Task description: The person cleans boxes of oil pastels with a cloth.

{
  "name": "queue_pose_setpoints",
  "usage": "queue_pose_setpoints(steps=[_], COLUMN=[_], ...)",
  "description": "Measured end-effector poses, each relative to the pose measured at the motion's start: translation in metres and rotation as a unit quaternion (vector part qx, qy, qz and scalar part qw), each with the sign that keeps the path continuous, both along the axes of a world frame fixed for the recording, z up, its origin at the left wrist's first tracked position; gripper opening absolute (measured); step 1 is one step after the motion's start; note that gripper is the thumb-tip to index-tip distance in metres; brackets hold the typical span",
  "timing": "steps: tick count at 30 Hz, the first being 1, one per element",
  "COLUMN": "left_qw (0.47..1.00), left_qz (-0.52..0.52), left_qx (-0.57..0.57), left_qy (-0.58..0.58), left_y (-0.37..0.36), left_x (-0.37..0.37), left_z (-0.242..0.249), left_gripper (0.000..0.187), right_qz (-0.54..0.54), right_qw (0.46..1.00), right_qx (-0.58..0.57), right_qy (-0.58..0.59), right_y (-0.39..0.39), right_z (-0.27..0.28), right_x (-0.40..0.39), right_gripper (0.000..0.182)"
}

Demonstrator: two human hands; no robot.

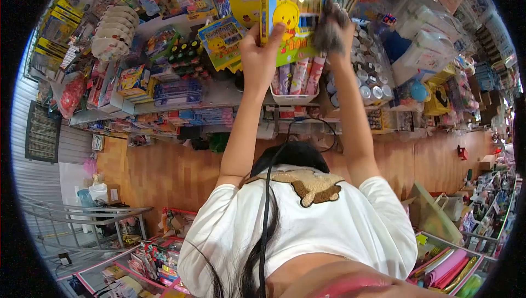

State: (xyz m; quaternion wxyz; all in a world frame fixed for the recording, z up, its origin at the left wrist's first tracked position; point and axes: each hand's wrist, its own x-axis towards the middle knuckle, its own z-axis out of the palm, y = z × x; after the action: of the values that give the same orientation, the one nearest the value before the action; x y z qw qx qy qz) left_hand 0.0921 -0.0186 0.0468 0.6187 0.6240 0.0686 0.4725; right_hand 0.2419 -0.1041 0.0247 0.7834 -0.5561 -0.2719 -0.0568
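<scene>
My left hand (261, 57) grips a box of oil pastels (296, 21), blue and yellow with a cartoon chick and a window showing the sticks. The thumb lies over the front, and the box stands upright above the shelf. My right hand (345, 37) is closed around a grey cloth (330, 30), which is at the box's right edge and slightly blurred. Similar chick boxes (223, 41) lean on the shelf left of my left hand. Below the held box, a white basket (296, 99) contains several patterned rolls.
Crowded shelves run across the front, with paint palettes (114, 32) hanging at left and several clear jars (368, 91) at right. A wooden floor (164, 169) lies between the shelf and displays behind me. A black cable (267, 205) hangs down my front.
</scene>
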Motion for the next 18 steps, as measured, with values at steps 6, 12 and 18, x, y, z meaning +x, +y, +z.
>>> queue_pose_setpoints(steps=[6,12,18], left_qw=[0.996,0.994,0.999], left_qz=[-0.019,-0.038,-0.011], left_qx=[0.061,0.073,0.037], left_qy=[0.058,0.066,0.007], left_y=[0.018,0.012,0.006], left_x=[-0.005,0.001,0.01], left_z=[0.01,0.006,-0.003], left_gripper=[0.04,0.035,0.031], right_qz=[-0.01,0.128,0.155], right_qw=[0.999,0.991,0.983], right_qx=[0.041,0.041,-0.001], right_qy=[-0.024,-0.018,-0.097], right_y=[-0.016,-0.005,-0.003], right_z=[-0.01,0.071,0.08], right_x=[-0.068,0.001,-0.003], right_gripper=[0.046,0.041,0.054])
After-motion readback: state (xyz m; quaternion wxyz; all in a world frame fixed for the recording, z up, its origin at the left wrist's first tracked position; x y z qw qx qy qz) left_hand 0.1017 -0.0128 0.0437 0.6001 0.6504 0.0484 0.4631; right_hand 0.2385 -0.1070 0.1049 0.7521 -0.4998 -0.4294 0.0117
